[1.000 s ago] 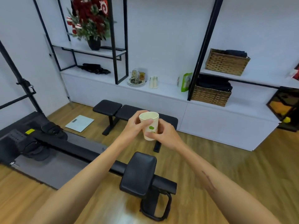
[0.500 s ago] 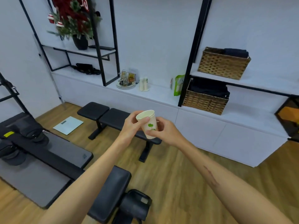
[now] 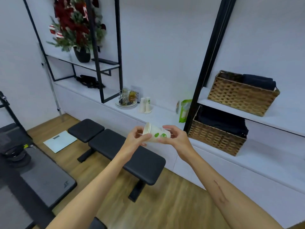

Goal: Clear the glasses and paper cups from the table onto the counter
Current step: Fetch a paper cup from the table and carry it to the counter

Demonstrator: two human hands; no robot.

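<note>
Above the black padded bench (image 3: 125, 146), we hold a white paper cup w/ green leaf print (image 3: 156, 134) tipped sideways, left hand (image 3: 134, 139) pinching its rim, right hand (image 3: 175, 138) gripping its base; any dregs could spill before the far white counter (image 3: 158, 113).

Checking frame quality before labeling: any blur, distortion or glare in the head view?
Head view: wide-angle bending bows the black shelf posts; the plant and frame edges look soft; the paper cup between left hand and right hand is fairly sharp; light is even, no harsh glare.
</note>
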